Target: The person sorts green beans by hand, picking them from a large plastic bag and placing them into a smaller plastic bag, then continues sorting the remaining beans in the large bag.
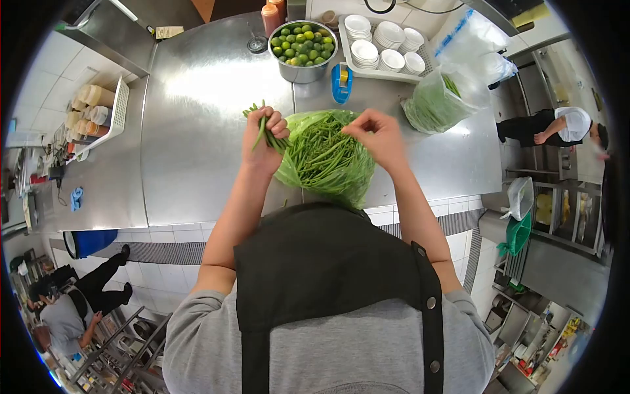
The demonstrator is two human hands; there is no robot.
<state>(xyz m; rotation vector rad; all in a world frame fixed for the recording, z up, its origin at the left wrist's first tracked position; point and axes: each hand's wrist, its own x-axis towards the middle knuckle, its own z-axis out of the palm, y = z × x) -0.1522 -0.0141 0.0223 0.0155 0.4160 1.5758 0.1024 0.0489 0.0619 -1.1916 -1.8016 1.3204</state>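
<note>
**Two hands meet over an open bag of green beans**

On the steel table [203,151], the open plastic bag [351,192] sits right in front of the person, a hand at either side of it. The loose beans [321,154] lie just left of and towards the body from the right fingertips, which reach in over the bag's right-hand far edge. From here, the right hand [380,134] looks the nearer to the heap. Its thumb and forefinger are drawn together; whether a bean is pinched between them, I can't tell.

At the bag's left edge, the left hand [266,141] is closed in a fist round a small bunch of beans [256,117]. The bunch slants, its far ends pointing left and away from the body, its near ends towards the bag. In the bag, the beans cross one another, many slanting away to the right. They're slim, long and bright green, some darker, bedded in thin, crumpled, see-through plastic.

Beyond the bag stand a metal pot [304,74] of limes and a blue tape dispenser [341,84]; to its right slumps a second bag [436,108], with more green inside.
</note>
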